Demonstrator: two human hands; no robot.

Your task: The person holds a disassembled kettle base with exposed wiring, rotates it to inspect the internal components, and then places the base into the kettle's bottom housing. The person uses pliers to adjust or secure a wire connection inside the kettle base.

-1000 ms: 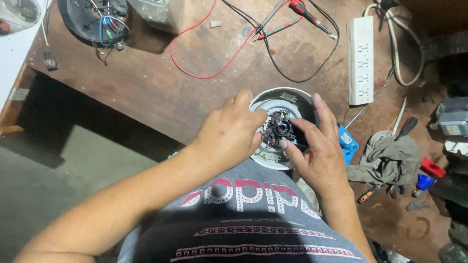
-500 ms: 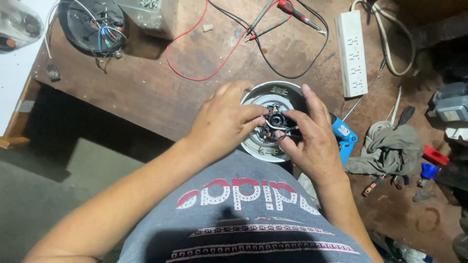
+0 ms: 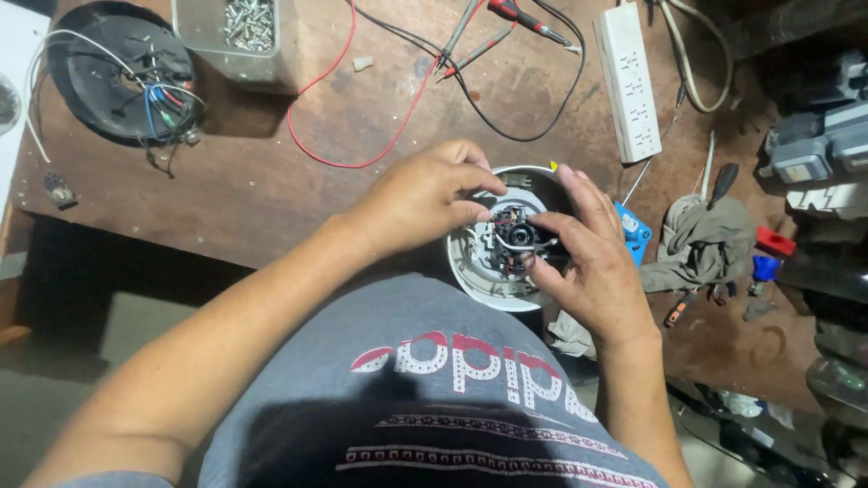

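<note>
Both hands unmoved since earlier, left hand and right hand grip pinching small black motor part inside round white housing

Bare left hand and right hand, forearms uncovered. A grey T-shirt fills the lower middle, with red-and-white lettering above red patterned bands across the chest.
</note>
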